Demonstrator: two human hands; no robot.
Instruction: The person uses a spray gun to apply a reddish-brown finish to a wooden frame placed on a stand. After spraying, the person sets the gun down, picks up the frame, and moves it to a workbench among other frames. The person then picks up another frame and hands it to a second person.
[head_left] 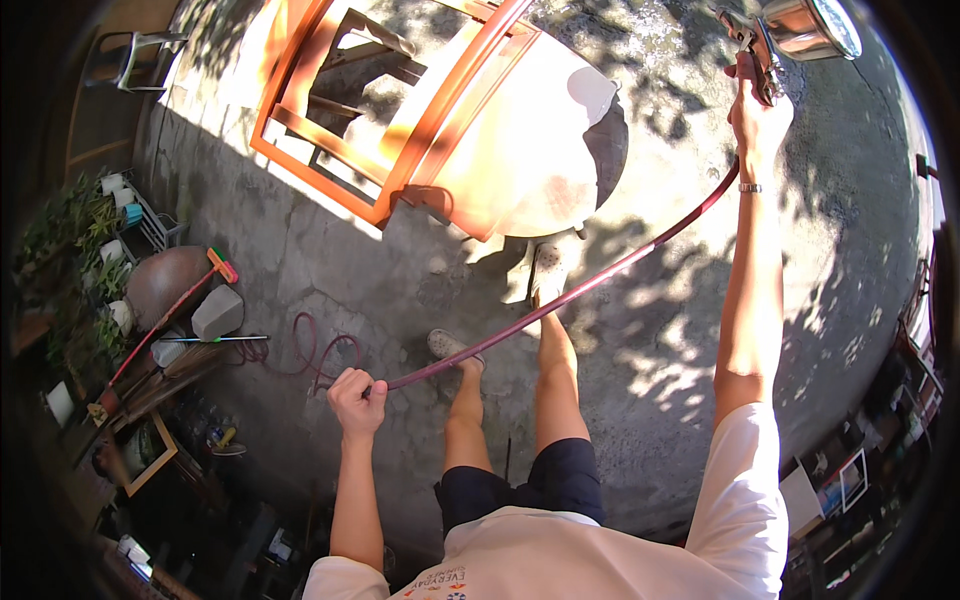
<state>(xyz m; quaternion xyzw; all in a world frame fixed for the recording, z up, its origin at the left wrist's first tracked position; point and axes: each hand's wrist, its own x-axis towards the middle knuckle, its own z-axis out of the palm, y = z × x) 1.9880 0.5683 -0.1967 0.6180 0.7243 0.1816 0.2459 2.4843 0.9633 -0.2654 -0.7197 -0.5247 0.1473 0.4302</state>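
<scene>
My right hand, on the outstretched arm at the upper right, is closed round the handle of a metal spray gun. A shiny silver cup is attached to the gun. From the gun a dark red hose runs down and left across my legs. My left hand is closed in a fist round that hose. Beyond my feet, at the top, stands an orange-brown wooden frame with open panels. Strong sunlight washes out the pale rounded surface beside it.
Loose loops of hose lie on the concrete floor left of my feet. Along the left side are a red-handled broom, a grey stone block, potted plants and a small wooden frame. Clutter lines the lower right.
</scene>
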